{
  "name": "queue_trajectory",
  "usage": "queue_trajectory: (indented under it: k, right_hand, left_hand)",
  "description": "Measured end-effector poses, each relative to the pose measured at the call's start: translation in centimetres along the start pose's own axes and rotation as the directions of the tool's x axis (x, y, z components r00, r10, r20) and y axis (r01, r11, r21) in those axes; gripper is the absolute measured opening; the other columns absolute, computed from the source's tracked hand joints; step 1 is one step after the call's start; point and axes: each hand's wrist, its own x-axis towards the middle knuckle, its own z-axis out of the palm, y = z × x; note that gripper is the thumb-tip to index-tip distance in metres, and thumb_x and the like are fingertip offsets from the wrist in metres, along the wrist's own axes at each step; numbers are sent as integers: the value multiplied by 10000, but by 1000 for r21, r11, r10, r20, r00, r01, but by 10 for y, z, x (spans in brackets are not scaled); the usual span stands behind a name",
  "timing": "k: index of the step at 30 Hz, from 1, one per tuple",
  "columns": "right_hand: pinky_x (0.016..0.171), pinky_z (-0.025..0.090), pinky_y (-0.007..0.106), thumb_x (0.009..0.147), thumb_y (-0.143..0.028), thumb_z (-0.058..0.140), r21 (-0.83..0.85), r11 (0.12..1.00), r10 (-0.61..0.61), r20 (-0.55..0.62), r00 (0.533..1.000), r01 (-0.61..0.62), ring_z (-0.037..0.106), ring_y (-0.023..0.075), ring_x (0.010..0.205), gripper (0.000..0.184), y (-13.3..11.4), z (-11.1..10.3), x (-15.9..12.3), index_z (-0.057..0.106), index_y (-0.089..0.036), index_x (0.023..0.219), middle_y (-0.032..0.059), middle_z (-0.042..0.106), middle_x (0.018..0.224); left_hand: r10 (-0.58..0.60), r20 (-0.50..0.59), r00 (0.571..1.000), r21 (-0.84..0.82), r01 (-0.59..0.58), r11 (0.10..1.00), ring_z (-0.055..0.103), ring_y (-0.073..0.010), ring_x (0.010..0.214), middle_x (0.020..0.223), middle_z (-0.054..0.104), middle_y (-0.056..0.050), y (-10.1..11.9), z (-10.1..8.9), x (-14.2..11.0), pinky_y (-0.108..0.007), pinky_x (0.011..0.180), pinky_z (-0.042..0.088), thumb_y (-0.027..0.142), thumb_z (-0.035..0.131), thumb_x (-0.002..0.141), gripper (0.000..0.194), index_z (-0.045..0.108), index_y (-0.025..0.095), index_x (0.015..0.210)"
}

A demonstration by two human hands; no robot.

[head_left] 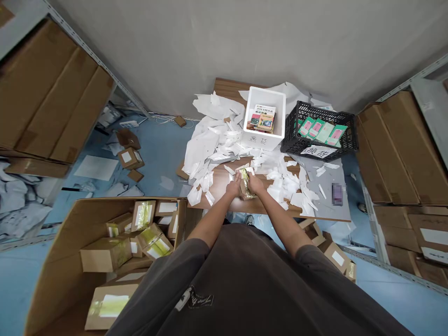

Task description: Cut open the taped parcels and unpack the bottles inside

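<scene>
A small cardboard box [247, 190] wrapped in shiny yellowish tape is at the front edge of the wooden table [224, 184]. My left hand [234, 185] grips its left side, fingers closed against it. From the right, my right hand [255, 183] holds the same box near its top. Torn white paper scraps [280, 182] lie around both hands and behind them. Beyond the box stands a white bin [263, 140] with several books [265, 120] in it. The underside of the box is hidden.
A black crate [294, 133] of green-and-pink booklets [324, 130] stands back right. A large open carton [66, 242] full of taped boxes is at my left. Shelves with cartons [45, 88] flank both sides. Opened boxes [332, 252] lie at lower right.
</scene>
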Motion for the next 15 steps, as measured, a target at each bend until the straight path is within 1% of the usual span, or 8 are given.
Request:
queue_trajectory:
  k: [3, 6, 8, 11, 13, 15]
  right_hand:
    - [907, 523, 369, 993, -265, 605, -53, 999, 1, 1, 1000, -1, 759, 353, 1114, 734, -2, 3, 3, 342, -198, 1675, 213, 773, 1258]
    - [929, 526, 383, 979, -255, 638, -79, 997, -3, 28, 1000, 6, 753, 362, 1151, 775, -7, 4, 3, 331, -176, 1686, 237, 759, 1281]
    - [953, 525, 392, 992, -268, 651, -85, 996, 21, 50, 999, -17, 749, 361, 1171, 777, -14, 1, 3, 325, -153, 1688, 246, 758, 1276]
    - [970, 534, 413, 991, -277, 684, -80, 995, 64, 79, 995, -58, 744, 381, 1204, 796, -27, -8, 2, 329, -124, 1687, 279, 749, 1302]
    - [968, 551, 427, 946, -260, 748, -99, 993, 77, 117, 990, -65, 742, 403, 1221, 837, -32, -15, -1, 362, -119, 1676, 294, 746, 1314]
    - [954, 571, 436, 894, -242, 805, -139, 988, 86, 180, 980, -62, 746, 415, 1217, 870, -31, -19, -9, 403, -129, 1657, 283, 757, 1298]
  left_hand:
    - [13, 2, 1000, -36, -13, 999, 564, -490, 1425, 1829, -162, -167, -1, -1, 0, -503, 1080, 533, 553, 1006, 577, 1658, -114, 288, 1769]
    - [15, -6, 1000, -45, -16, 999, 549, -498, 1431, 1834, -157, -153, 0, 0, -1, -525, 1098, 518, 623, 978, 597, 1631, -99, 280, 1773]
    - [-1, -15, 1000, -50, 1, 999, 491, -521, 1470, 1840, -154, -129, 2, 1, -2, -570, 1117, 494, 665, 956, 604, 1605, -78, 298, 1775]
    - [-45, -38, 998, -45, 43, 998, 392, -555, 1520, 1847, -149, -79, 4, 2, -2, -644, 1125, 461, 682, 930, 625, 1546, -44, 340, 1776]
    - [-57, -55, 997, -24, 56, 998, 371, -554, 1524, 1851, -141, -42, 4, 2, -1, -655, 1128, 451, 661, 923, 641, 1504, -22, 370, 1774]
    - [-55, -56, 997, -1, 55, 999, 379, -546, 1512, 1853, -132, -12, 3, 2, -1, -651, 1129, 452, 633, 924, 648, 1483, -13, 387, 1772]
